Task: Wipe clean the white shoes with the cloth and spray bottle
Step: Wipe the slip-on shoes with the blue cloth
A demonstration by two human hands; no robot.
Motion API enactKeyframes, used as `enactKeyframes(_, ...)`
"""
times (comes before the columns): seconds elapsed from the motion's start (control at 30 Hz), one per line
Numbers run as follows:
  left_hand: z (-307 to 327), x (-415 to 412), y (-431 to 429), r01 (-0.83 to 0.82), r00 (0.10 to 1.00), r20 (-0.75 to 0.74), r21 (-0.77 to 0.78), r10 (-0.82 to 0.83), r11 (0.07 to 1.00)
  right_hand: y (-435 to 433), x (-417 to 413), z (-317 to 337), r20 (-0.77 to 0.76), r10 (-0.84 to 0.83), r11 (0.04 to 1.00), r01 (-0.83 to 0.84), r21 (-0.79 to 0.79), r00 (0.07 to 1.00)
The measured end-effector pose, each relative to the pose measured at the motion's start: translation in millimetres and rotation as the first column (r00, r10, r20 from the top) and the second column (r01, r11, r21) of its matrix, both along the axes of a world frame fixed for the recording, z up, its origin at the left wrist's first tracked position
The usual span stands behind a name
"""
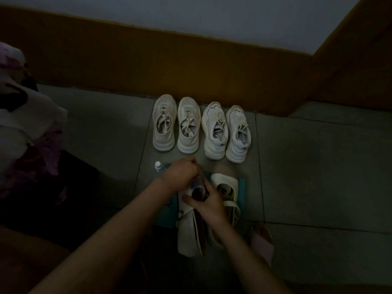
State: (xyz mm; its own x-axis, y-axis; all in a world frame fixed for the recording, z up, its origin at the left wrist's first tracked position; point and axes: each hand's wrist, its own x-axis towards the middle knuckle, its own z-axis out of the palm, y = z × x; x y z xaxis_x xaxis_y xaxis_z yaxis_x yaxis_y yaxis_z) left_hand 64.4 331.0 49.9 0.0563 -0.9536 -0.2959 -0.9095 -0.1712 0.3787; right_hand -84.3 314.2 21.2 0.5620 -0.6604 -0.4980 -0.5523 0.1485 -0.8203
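Right hand [209, 201] grip clenched on white shoe [188, 225]; left hand [180, 175] grip grasping spray bottle [198, 183] above it

grey tiled floor [318, 166] | ochre lower wall band [148, 66] | patterned fabric bundle [27, 124] far left

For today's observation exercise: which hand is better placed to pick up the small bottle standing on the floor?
The left hand, probably. It is right beside the bottle, which stands at its outer side. The right hand lies further off, resting on the white shoe, and would have to cross over the left.
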Motion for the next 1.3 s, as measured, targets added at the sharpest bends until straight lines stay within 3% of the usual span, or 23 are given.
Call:
enactKeyframes(0.07, 4, -3, 10, -0.043, 0.997, -0.059, -0.048, 0.040, 0.998, 1, 0, 0, 0.002, 0.009, 1.000, -0.009, -0.002, 1.000)
enactKeyframes(0.23, 6, -21, 43, -0.347, 0.919, -0.263, -0.182, 0.294, 0.920, 0, 0, 2, -0.029, -0.017, 0.999, 0.018, 0.037, 0.999)
enactKeyframes(0.33, 1, -34, 62, -0.530, 0.810, -0.382, -0.149, 0.446, 0.835, 2, 0, -6, -0.057, -0.002, 0.999, 0.004, 0.036, 0.998)
enactKeyframes(0.5, 17, -33, 52, -0.777, 0.590, -0.526, -0.162, 0.613, 0.609, 1, 0, 0, -0.052, 0.005, 1.000, -0.003, 0.030, 0.999)
enactKeyframes(0.63, 14, -33, 39, -0.740, 0.594, -0.584, -0.128, 0.553, 0.660, 1, 1, -1, -0.059, 0.031, 1.000, -0.031, 0.003, 0.998)
enactKeyframes(0.73, 8, -37, 47, -0.785, 0.543, -0.583, -0.096, 0.604, 0.612, 0, 2, 1, -0.069, 0.037, 0.999, -0.036, 0.019, 0.997)
enactKeyframes(0.8, 5, -44, 57, -0.828, 0.463, -0.626, -0.054, 0.627, 0.558, -1, 2, 2, -0.087, 0.051, 0.999, -0.050, 0.016, 0.995)
enactKeyframes(1.0, -1, -70, 82, -0.931, 0.062, -0.791, 0.175, 0.609, 0.321, -4, 2, 12, -0.106, 0.086, 0.995, -0.080, 0.055, 0.991)
enactKeyframes(1.2, -3, -85, 96, -0.935, -0.099, -0.792, 0.281, 0.602, 0.217, -9, 4, 19, -0.117, 0.096, 0.979, -0.073, 0.189, 0.988)
enactKeyframes(1.3, -4, -94, 102, -0.936, -0.079, -0.774, 0.274, 0.628, 0.220, -14, 5, 22, -0.125, 0.097, 0.963, -0.062, 0.261, 0.987)
